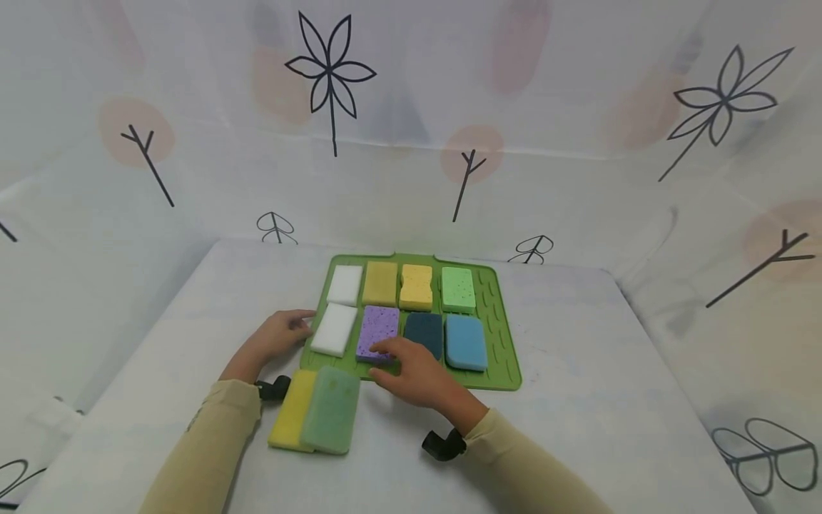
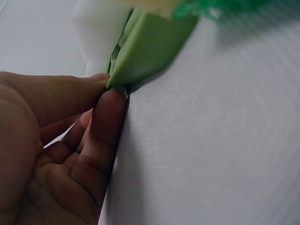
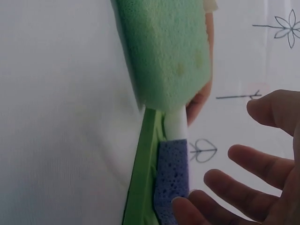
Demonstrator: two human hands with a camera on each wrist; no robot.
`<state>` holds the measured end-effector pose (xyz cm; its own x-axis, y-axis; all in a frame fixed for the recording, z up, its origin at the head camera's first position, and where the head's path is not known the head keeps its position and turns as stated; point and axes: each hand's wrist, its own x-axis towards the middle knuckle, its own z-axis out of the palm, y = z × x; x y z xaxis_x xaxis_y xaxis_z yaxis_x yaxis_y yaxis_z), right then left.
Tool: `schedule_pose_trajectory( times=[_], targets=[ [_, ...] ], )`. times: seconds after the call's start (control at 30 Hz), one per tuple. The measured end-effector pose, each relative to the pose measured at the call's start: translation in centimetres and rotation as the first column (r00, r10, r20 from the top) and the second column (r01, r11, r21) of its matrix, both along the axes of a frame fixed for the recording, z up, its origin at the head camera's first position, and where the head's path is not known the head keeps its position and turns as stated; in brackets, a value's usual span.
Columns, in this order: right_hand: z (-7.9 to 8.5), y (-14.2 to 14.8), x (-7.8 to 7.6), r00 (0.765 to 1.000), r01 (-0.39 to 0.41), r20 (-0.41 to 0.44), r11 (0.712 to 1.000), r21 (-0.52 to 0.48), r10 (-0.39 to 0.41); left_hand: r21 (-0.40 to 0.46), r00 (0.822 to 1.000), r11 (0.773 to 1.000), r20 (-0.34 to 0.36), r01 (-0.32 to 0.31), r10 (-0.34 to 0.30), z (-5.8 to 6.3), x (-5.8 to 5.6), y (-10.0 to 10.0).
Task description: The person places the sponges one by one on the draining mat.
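My left hand (image 1: 277, 337) is at the left edge of a green ridged mat (image 1: 507, 364). In the left wrist view its thumb and a finger (image 2: 108, 110) pinch the mat's edge. My right hand (image 1: 414, 375) hovers over the front of the mat with its fingers spread apart and nothing in them, fingertips close to a purple sponge (image 1: 380, 327). Beside that sponge lie a white sponge (image 1: 334, 328), a dark blue sponge (image 1: 424, 330) partly behind my right hand, and a light blue sponge (image 1: 466, 343).
The mat's back row holds a white sponge (image 1: 344, 285), a tan sponge (image 1: 380, 283), a yellow sponge (image 1: 416, 287) and a light green sponge (image 1: 458, 288). In front of the mat, a pale green sponge (image 1: 332, 410) overlaps a yellow sponge (image 1: 290, 414) on the white table (image 1: 578, 428). Patterned cloth surrounds the table.
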<state>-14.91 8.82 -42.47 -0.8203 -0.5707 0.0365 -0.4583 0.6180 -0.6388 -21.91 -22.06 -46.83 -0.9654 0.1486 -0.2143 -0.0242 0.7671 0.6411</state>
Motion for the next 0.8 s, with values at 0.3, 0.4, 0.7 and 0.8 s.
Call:
schedule_pose_trajectory(
  times=[0.3,0.4,0.7,0.8],
  targets=[
    [-0.2,-0.9,0.8,1.000,-0.018,-0.017,0.999,-0.037,0.017,0.010,1.000,1.000,-0.009,0.008,-0.008,0.1,0.1,-0.1],
    [-0.4,-1.4,1.1,0.999,-0.040,-0.008,0.998,-0.049,0.039,0.007,1.000,1.000,-0.007,0.011,-0.011,0.1,0.0,-0.1],
    [-0.5,-2.9,1.8,0.994,-0.110,0.025,0.994,-0.024,0.110,-0.001,1.000,1.000,0.018,0.008,-0.008,0.1,-0.2,-0.1],
    [-0.5,-3.3,1.9,0.993,-0.117,0.032,0.993,0.009,0.116,-0.007,1.000,1.000,0.011,0.016,-0.015,0.1,-0.2,-0.1]
  ],
)
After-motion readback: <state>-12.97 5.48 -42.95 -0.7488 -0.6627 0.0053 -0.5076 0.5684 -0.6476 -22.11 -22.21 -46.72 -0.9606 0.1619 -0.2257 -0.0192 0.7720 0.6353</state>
